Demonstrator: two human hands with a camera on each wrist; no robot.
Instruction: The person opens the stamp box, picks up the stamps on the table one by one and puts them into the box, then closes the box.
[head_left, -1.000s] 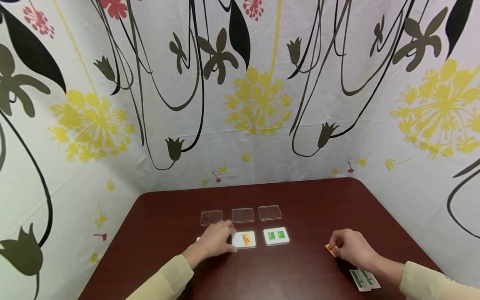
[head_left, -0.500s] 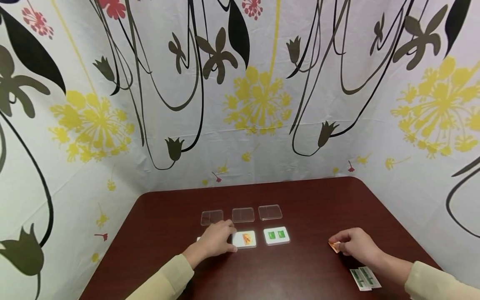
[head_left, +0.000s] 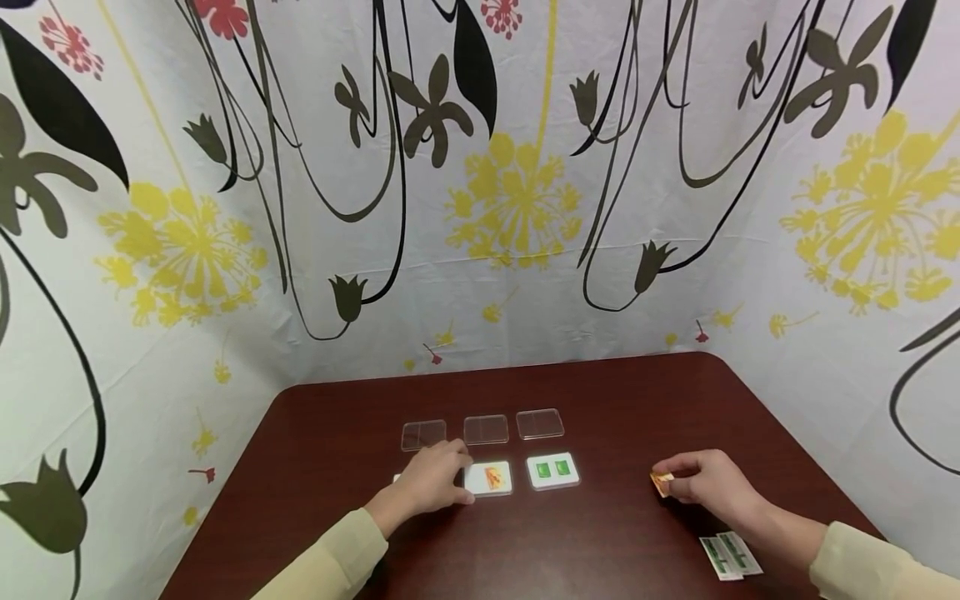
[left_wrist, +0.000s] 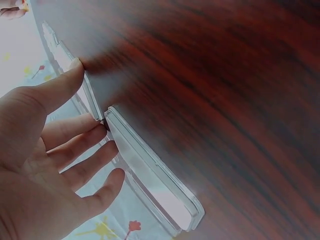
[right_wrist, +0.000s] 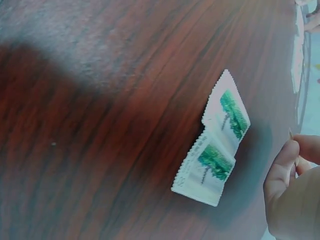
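My left hand (head_left: pixel 431 477) holds the left end of a shallow clear case (head_left: pixel 480 481), thumb on its near edge and forefinger at the far corner. The case has a white inside with one orange stamp (head_left: pixel 495 477) toward its right end. Another white-filled case (left_wrist: pixel 155 172) lies under the left hand, mostly hidden in the head view. At right, my right hand (head_left: pixel 712 483) pinches a small orange stamp (head_left: pixel 660 482) between thumb and fingers, just above the table. Below that hand, two overlapping green tree stamps (right_wrist: pixel 215 160) with perforated edges lie on the table.
A third case (head_left: pixel 553 472) with two green stamps lies right of the middle one. Behind the row lie three clear plastic covers (head_left: pixel 423 435). The dark red wood table (head_left: pixel 600 542) is enclosed by a flower-printed cloth (head_left: pixel 450 308).
My right hand has moved the orange stamp slightly right, then a little back left and away from me. Its fingers now reach out straighter. My left hand stays put on the case.
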